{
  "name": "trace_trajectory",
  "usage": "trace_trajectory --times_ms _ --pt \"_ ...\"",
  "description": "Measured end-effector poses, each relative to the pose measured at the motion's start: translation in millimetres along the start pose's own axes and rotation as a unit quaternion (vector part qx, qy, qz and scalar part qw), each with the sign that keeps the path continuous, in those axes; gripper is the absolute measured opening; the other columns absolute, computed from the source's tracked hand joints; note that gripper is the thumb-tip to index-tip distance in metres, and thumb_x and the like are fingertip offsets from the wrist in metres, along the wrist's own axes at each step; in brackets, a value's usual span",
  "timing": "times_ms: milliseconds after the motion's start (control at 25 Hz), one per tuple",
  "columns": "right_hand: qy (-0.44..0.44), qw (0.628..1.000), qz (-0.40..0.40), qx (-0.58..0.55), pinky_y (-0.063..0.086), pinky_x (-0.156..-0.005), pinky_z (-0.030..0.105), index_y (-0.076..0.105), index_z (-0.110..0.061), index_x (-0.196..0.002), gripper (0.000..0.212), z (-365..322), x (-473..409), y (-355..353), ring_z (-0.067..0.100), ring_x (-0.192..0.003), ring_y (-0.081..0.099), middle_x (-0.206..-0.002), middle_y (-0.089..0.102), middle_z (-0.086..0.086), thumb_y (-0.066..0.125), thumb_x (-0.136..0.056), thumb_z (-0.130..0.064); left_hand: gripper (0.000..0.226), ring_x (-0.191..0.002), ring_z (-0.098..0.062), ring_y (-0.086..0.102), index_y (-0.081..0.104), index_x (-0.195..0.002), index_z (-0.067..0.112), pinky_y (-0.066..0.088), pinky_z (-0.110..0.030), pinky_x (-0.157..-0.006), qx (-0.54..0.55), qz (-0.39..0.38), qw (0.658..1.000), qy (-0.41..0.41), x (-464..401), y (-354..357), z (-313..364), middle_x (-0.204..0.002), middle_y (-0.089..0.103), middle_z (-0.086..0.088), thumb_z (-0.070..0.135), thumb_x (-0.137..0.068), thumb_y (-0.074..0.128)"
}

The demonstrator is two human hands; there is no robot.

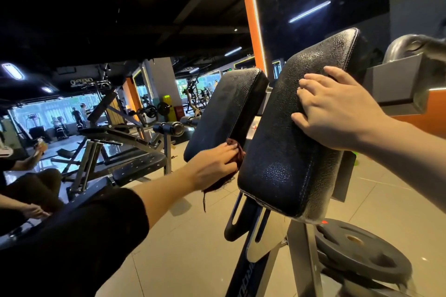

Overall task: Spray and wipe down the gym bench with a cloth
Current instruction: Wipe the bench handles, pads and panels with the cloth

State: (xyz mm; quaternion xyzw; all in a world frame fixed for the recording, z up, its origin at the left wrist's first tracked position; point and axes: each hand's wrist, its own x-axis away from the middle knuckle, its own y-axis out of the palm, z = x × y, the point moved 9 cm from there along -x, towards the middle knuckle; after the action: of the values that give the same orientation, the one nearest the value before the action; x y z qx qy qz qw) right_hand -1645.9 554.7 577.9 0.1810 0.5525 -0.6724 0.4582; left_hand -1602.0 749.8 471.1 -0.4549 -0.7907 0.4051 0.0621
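Head view, left hand (212,164) fingers gripping dark red cloth (237,152) against bench pad (224,108), right hand (337,108) fingers spread on neighbouring pad (284,152)

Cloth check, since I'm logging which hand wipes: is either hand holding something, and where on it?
The left hand grips the dark red cloth bunched at its middle, against the left pad. The right hand holds nothing; it rests on the right pad.

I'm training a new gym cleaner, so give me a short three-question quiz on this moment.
1. True or false: the left hand holds the dark red cloth.
2. Which pad does the right hand rest on: A) left pad, B) right pad?
3. What lies on the floor under the right pad?

Key: 1 true; 2 B; 3 a weight plate.
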Motion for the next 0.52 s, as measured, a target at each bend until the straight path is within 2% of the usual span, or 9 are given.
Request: trace_trajectory --times_ms 80,200,280,400,520 --pt "0.002 1.0 0.0 -0.007 0.019 -0.115 0.043 0.062 0.002 -0.122 0.073 1 0 -3 0.028 -0.132 0.046 -0.132 0.058 0.017 0.022 -0.086 -0.048 0.025 -0.12 -0.037 0.056 0.069 -0.105 0.006 0.053 -0.044 -0.092 -0.024 0.049 0.998 -0.039 -34 -19 -19 -0.123 0.062 -0.022 0.012 -0.082 0.066" --pt "0.003 1.0 0.004 -0.019 0.014 -0.116 0.041 0.058 0.0 -0.128 0.084 2 1 -7 0.026 -0.137 0.041 -0.139 0.053 0.014 0.01 -0.084 -0.053 0.027 -0.125 -0.039 0.052 0.07 -0.108 0.003 0.038 -0.038 -0.103 -0.048 0.074 0.989 -0.118 -60 -19 -31 -0.128 0.059 -0.024 0.004 -0.081 0.071" --pt "-0.002 1.0 0.012 -0.02 0.015 -0.116 0.041 0.059 0.0 -0.127 0.085 1 1 -5 0.027 -0.136 0.042 -0.138 0.054 0.015 0.009 -0.083 -0.054 0.036 -0.127 -0.036 0.05 0.067 -0.116 0.003 0.04 -0.042 -0.104 -0.015 0.061 0.993 -0.103 -42 -1 -18 -0.132 0.057 -0.021 0.006 -0.081 0.072" --pt "-0.007 0.999 0.029 -0.02 0.023 -0.113 0.044 0.064 0.002 -0.119 0.077 1 2 -2 0.029 -0.128 0.051 -0.128 0.061 0.017 0.018 -0.086 -0.051 0.047 -0.123 -0.032 0.055 0.064 -0.122 0.008 0.047 -0.045 -0.099 0.021 0.013 0.999 -0.034 -5 13 4 -0.129 0.06 -0.015 0.014 -0.077 0.078" --pt "-0.018 0.999 0.026 -0.016 0.025 -0.111 0.042 0.067 -0.002 -0.117 0.075 2 1 -4 0.026 -0.127 0.052 -0.127 0.063 0.013 0.019 -0.086 -0.052 0.038 -0.126 -0.034 0.052 0.067 -0.115 0.007 0.031 -0.041 -0.104 -0.03 0.0 0.999 -0.026 -25 -1 -11 -0.13 0.059 -0.018 0.013 -0.079 0.075"
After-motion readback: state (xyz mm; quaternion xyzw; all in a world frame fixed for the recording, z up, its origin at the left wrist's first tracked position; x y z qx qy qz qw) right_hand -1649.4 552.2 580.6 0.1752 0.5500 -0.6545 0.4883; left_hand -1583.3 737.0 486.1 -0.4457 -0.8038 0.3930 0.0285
